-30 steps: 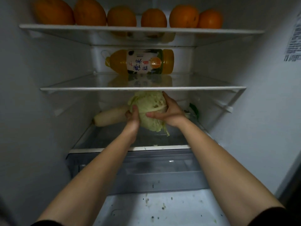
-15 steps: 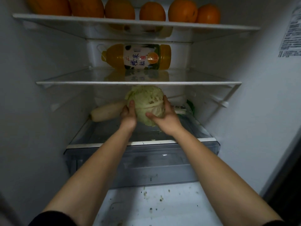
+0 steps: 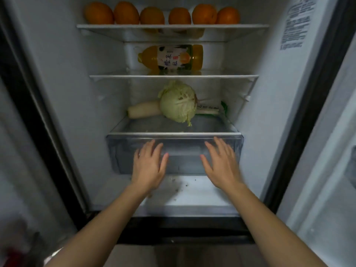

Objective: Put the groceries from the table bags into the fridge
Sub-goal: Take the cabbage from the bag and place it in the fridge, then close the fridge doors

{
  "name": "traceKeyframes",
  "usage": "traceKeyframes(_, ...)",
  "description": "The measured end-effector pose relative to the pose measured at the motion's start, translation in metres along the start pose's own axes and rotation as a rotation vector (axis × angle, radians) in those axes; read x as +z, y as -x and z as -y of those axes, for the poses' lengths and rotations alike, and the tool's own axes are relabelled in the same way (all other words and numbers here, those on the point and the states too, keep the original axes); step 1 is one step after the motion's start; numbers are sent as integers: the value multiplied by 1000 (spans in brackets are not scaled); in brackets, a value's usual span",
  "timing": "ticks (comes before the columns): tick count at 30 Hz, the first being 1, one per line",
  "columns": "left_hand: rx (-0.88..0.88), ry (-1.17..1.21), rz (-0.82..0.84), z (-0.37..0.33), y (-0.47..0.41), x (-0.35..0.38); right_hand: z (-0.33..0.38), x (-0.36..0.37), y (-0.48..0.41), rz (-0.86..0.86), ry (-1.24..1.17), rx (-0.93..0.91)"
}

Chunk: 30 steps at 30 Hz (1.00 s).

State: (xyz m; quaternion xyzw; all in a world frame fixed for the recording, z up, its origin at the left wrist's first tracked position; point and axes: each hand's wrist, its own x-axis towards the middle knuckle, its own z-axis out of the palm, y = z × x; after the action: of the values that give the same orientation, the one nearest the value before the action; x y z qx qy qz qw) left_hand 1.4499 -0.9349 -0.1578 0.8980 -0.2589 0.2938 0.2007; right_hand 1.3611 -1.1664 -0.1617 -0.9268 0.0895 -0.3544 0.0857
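Fridge (image 3: 273, 105), door open, interior lit, seen from the front and slightly above.

Top shelf (image 3: 172, 26): six oranges (image 3: 152, 15) in a row along the front edge, side by side.

Middle shelf (image 3: 173, 76), glass: one bottle of orange juice (image 3: 170, 57), lying on its side, cap end toward the left, printed label facing out, set at the back of the shelf.

Lower shelf, the glass cover over the drawer: one head of cabbage (image 3: 178, 103), pale green, round, stem end facing the camera, a loose outer leaf hanging down at its front. It rests near the middle of the shelf, free of both hands. Behind it and to the left, one white radish (image 3: 143, 110), lying lengthwise, its right end hidden by the cabbage. Behind the cabbage to the right, a packet with green edging (image 3: 223, 107), partly hidden; contents cannot be read.

Crisper drawer (image 3: 237, 151), clear plastic, below the lower shelf; contents cannot be made out through the front.

Fridge floor in front of the drawer: scattered dark crumbs (image 3: 179, 187).

Left hand (image 3: 149, 164): empty, palm down, fingers spread and extended, in front of the left half of the drawer face. Whether it touches the drawer cannot be told.

Right hand (image 3: 221, 164): empty, palm down, fingers spread and extended, in front of the right half of the drawer face. Contact likewise cannot be told.

Both forearms bare, reaching in from below.
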Motion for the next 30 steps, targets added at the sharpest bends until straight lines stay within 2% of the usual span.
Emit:
traceKeyframes(4, -118, 50, 40, 0, 112, -17, 22, 8, 65, 40, -111, 61)
traceKeyframes(8, -140, -36, 87, 9, 192, -59, 60, 23, 123, 182, -205, 91)
traceKeyframes(11, -97, -80, 59, 18, 218, -102, 101, 23, 149, 214, -273, 50)
traceKeyframes(15, 8, -88, -116, 29, 241, -173, 174, 7, 161, 198, -368, 6)
traceKeyframes(18, 93, -66, -348, 47, 263, -224, 238, -11, 171, 108, -472, -49)
traceKeyframes(21, 98, -46, -531, 79, 295, -269, 305, -28, 189, -45, -558, -125)
traceKeyframes(25, -97, 78, -586, 144, 333, -313, 389, -52, 216, -190, -596, -245)
traceKeyframes(27, -257, 169, -560, 178, 344, -330, 425, -64, 227, -111, -542, -318)
traceKeyframes(30, -472, 275, -468, 220, 352, -352, 472, -70, 236, 156, -384, -348)
